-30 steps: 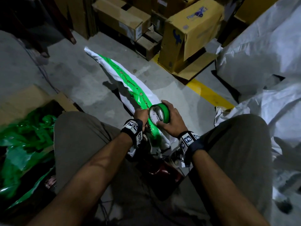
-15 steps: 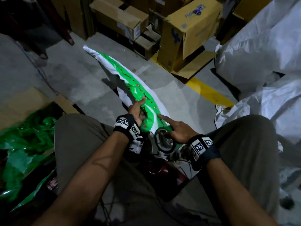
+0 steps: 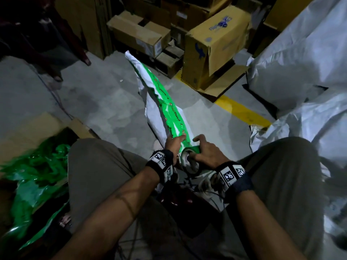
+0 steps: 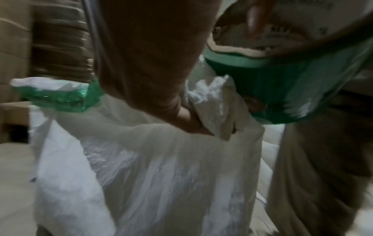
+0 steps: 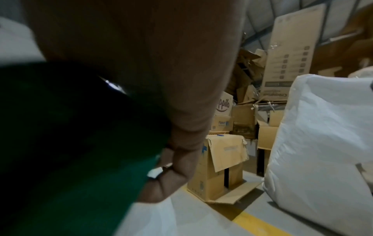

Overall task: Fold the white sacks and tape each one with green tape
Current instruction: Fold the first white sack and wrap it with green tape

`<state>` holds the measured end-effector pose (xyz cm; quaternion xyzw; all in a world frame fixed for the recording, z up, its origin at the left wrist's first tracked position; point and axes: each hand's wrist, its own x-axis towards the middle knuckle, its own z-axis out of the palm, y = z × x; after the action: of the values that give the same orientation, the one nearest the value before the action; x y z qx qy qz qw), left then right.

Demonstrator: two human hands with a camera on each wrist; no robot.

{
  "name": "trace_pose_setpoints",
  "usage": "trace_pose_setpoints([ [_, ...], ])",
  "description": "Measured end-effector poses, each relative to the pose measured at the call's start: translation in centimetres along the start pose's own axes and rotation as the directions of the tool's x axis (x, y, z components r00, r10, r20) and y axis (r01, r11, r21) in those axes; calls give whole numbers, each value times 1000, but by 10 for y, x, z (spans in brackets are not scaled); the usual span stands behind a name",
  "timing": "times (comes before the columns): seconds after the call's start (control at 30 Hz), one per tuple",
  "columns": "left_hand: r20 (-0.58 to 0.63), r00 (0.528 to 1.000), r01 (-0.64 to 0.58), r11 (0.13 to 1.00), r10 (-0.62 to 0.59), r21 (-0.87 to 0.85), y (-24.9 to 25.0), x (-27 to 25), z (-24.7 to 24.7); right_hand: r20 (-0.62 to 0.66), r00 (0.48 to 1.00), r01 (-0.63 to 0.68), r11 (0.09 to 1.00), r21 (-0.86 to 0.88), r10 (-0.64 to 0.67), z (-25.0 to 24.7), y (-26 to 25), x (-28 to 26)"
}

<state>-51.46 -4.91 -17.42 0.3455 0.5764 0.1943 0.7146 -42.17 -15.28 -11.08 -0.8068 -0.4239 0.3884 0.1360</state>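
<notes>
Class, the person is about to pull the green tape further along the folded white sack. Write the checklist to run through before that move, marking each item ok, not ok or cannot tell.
1. The right hand grips the green tape roll: ok.
2. The left hand holds the folded white sack at its near end, thumb lying on the tape: ok.
3. Green tape strip runs along the sack without leaving it: ok.
4. Strip lies flat: not ok, it looks wrinkled.
5. Tape joined from roll to strip: cannot tell, the hands hide it.
6. Far end of the sack is taped down: cannot tell.
</notes>
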Motion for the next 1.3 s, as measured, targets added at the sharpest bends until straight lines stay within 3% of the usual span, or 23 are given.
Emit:
trace_pose_setpoints([
  [0.2,11,1000,-25,995,26,-93,32,2,-6,-234,964,111,990,-83,-127,14,-11,-19],
  [0.27,-1,999,-44,994,44,-101,43,0,-8,-242,958,115,979,-166,-154,19,-15,-25],
  [0.37,-45,999,-24,961,12,-276,54,1,-12,-239,943,154,941,-301,-231,33,-10,-29],
  [0.53,95,995,46,909,-6,-415,64,-13,-16,-255,865,351,884,-310,-433,44,-4,-29],
  [0.6,184,983,73,881,17,-468,66,-18,-18,-329,818,377,871,-314,-472,47,-8,-25],
  [0.67,253,967,103,893,13,-439,71,-26,-22,-376,814,385,896,-222,-443,51,-12,-21],
  [0.83,339,939,122,974,-51,-191,78,-27,-33,-325,916,273,959,74,-236,38,-6,-17],
  [0.93,319,948,47,997,-25,-60,89,-28,-41,-405,903,185,980,68,-142,24,-1,-16],
  [0.97,282,958,-69,997,56,35,91,-27,-43,-432,894,165,983,76,-116,20,1,-14],
  [1.0,228,952,-252,944,204,210,92,-25,-47,-451,888,150,983,102,-89,16,4,-12],
  [1.03,190,892,-449,760,409,469,92,-21,-51,-460,885,139,982,129,-65,14,6,-10],
  [1.07,231,769,-552,438,596,709,92,-16,-54,-463,885,138,979,149,-54,12,8,-10],
  [1.1,344,634,-553,95,693,827,92,-12,-54,-459,886,144,978,153,-58,10,11,-10],
  [1.13,466,534,-525,-156,706,837,95,-9,-51,-451,889,156,978,142,-76,10,12,-11],
  [1.17,581,472,-520,-322,663,791,101,-7,-46,-439,893,170,978,123,-100,9,13,-13],
  [1.2,696,440,-536,-455,568,711,109,-6,-38,-428,895,188,977,104,-126,9,13,-14],
  [1.27,865,418,-578,-652,279,490,120,-7,-16,-422,892,220,972,86,-165,5,10,-17],
  [1.3,890,436,-614,-681,129,399,123,-10,-5,-435,884,234,968,93,-172,3,8,-18],
])
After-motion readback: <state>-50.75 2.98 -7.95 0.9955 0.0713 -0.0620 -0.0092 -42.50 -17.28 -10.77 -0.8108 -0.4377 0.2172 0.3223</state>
